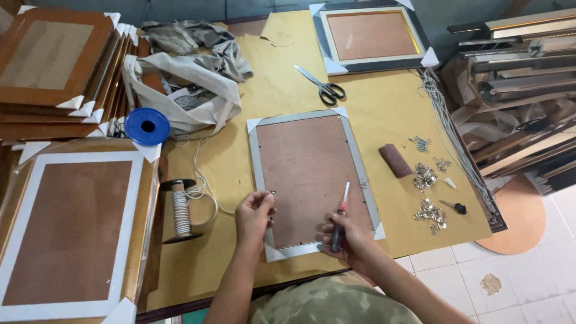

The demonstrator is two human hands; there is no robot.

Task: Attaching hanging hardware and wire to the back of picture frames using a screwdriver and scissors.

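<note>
Left hand (255, 211) pinches a small metal hanger (273, 194) onto the face-down frame (312, 180) at its 9 o'clock edge, right hand (350, 235) grips a screwdriver (340, 219) unused (3 o'clock hanger (363, 183) looks fitted), screwing left.

Table (384, 114), yellow-brown paper cover. On it: frame (313, 180) face down at centre, second frame (371, 37) at far edge, scissors (321, 85), cloth bag (186, 90), blue spool (147, 126), cord spool (180, 211), brown block (395, 160), metal clips (427, 195).
</note>
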